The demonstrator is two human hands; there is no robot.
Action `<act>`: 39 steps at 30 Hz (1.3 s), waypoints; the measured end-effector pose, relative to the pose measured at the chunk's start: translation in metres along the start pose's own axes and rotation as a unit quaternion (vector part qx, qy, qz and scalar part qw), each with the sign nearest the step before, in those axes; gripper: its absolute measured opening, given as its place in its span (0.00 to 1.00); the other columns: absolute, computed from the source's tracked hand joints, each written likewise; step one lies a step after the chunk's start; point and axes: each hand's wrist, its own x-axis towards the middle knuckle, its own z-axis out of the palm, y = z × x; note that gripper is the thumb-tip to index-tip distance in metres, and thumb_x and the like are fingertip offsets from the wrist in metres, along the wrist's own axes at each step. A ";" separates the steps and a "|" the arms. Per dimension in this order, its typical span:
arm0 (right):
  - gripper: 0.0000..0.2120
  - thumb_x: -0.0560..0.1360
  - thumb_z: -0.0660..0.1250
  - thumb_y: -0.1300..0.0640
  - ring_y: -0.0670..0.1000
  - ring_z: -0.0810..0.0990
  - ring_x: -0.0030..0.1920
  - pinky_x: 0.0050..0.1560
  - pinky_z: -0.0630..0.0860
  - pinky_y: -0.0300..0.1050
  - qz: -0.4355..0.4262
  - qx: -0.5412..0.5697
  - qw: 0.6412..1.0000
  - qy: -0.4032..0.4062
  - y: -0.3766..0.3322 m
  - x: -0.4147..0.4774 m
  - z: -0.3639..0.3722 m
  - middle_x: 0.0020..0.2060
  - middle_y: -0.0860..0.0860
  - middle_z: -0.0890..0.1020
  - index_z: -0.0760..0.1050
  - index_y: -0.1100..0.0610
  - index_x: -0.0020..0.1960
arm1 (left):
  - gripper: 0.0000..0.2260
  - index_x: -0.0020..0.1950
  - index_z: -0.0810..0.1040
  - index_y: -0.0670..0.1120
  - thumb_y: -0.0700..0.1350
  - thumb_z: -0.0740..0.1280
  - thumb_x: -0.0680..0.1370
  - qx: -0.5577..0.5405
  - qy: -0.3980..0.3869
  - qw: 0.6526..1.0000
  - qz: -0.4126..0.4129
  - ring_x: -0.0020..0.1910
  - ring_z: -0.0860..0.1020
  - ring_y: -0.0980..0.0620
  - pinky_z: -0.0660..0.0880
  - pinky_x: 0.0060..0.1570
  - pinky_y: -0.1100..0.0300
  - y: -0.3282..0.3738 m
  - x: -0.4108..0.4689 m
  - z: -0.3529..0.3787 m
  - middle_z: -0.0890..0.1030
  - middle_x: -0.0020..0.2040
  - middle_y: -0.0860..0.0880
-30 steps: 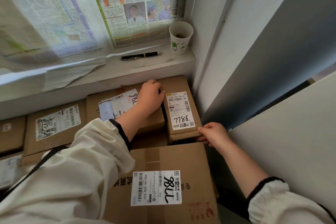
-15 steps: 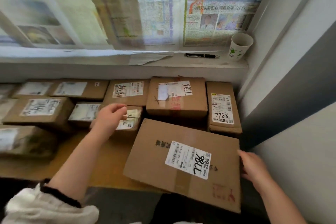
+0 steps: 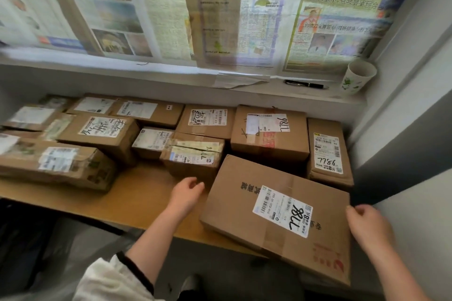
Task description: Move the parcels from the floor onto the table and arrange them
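Two hands flank one large parcel (image 3: 276, 215) lying askew on the table (image 3: 137, 200), its near corner overhanging the front edge.
Left hand (image 3: 187, 194) is loosely curled and holds nothing, just beside the parcel's left edge. Right hand (image 3: 367, 222) curls at its right edge, grip unclear. Behind lie about ten smaller parcels (image 3: 269, 134), perhaps more in the blurred left. One pen (image 3: 304, 85) and one paper cup (image 3: 357, 78) sit on the sill (image 3: 171, 85).
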 end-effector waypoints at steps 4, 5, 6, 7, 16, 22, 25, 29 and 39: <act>0.11 0.78 0.60 0.53 0.45 0.76 0.43 0.39 0.73 0.41 -0.169 0.066 0.983 0.012 -0.087 -0.028 0.016 0.42 0.45 0.77 0.76 0.54 0.57 | 0.22 0.72 0.65 0.45 0.45 0.63 0.79 -0.047 0.153 0.986 0.039 0.65 0.70 0.45 0.69 0.56 0.55 0.003 0.035 -0.054 0.71 0.69 0.44; 0.11 0.78 0.60 0.53 0.45 0.77 0.47 0.41 0.71 0.37 -0.183 0.110 0.976 -0.050 -0.117 -0.035 0.030 0.45 0.45 0.78 0.76 0.53 0.58 | 0.24 0.74 0.62 0.45 0.45 0.63 0.79 -0.040 0.152 0.987 0.038 0.68 0.67 0.45 0.68 0.60 0.52 0.002 0.046 -0.064 0.68 0.71 0.44; 0.12 0.78 0.61 0.54 0.45 0.76 0.51 0.43 0.70 0.35 -0.183 0.150 0.965 -0.117 -0.149 -0.042 0.047 0.48 0.45 0.78 0.76 0.54 0.59 | 0.26 0.75 0.60 0.46 0.45 0.63 0.79 -0.031 0.136 0.990 0.033 0.70 0.65 0.44 0.66 0.64 0.50 0.000 0.056 -0.073 0.66 0.73 0.45; 0.13 0.78 0.61 0.54 0.46 0.76 0.53 0.43 0.69 0.35 -0.176 0.175 0.953 -0.173 -0.180 -0.048 0.065 0.50 0.45 0.78 0.75 0.54 0.61 | 0.27 0.76 0.58 0.47 0.45 0.63 0.79 -0.027 0.112 0.993 0.025 0.71 0.63 0.44 0.65 0.65 0.49 -0.002 0.066 -0.080 0.64 0.74 0.45; 0.19 0.77 0.61 0.55 0.54 0.81 0.47 0.39 0.79 0.45 0.079 0.238 0.947 -0.202 -0.275 -0.043 0.188 0.54 0.58 0.80 0.69 0.62 0.66 | 0.27 0.74 0.63 0.47 0.35 0.60 0.76 -0.067 -0.083 0.994 0.017 0.66 0.70 0.48 0.67 0.54 0.62 -0.022 0.104 -0.102 0.70 0.70 0.47; 0.16 0.78 0.60 0.55 0.52 0.82 0.42 0.36 0.78 0.42 0.104 0.264 0.939 -0.192 -0.275 -0.057 0.189 0.46 0.55 0.81 0.71 0.62 0.62 | 0.22 0.65 0.72 0.52 0.35 0.60 0.74 -0.099 -0.144 0.984 0.027 0.49 0.76 0.54 0.73 0.44 0.60 -0.022 0.100 -0.110 0.79 0.54 0.54; 0.14 0.78 0.59 0.56 0.52 0.82 0.42 0.33 0.76 0.42 0.115 0.275 0.940 -0.167 -0.275 -0.078 0.187 0.46 0.56 0.81 0.70 0.60 0.60 | 0.22 0.69 0.70 0.50 0.37 0.61 0.75 -0.099 -0.157 0.982 0.032 0.50 0.75 0.59 0.73 0.44 0.62 -0.031 0.087 -0.121 0.78 0.53 0.57; 0.05 0.78 0.58 0.55 0.48 0.84 0.35 0.28 0.78 0.41 0.108 0.296 0.936 -0.159 -0.272 -0.119 0.183 0.39 0.52 0.82 0.70 0.56 0.49 | 0.18 0.68 0.72 0.52 0.43 0.63 0.78 -0.115 -0.152 0.981 0.025 0.50 0.74 0.64 0.71 0.42 0.67 -0.058 0.064 -0.146 0.77 0.50 0.62; 0.09 0.78 0.58 0.57 0.47 0.80 0.37 0.23 0.71 0.33 0.088 0.261 0.925 -0.262 -0.320 -0.168 0.236 0.41 0.51 0.79 0.65 0.58 0.56 | 0.14 0.65 0.75 0.49 0.44 0.62 0.79 -0.129 -0.022 0.991 -0.007 0.48 0.75 0.63 0.71 0.40 0.67 -0.108 0.065 -0.205 0.79 0.50 0.58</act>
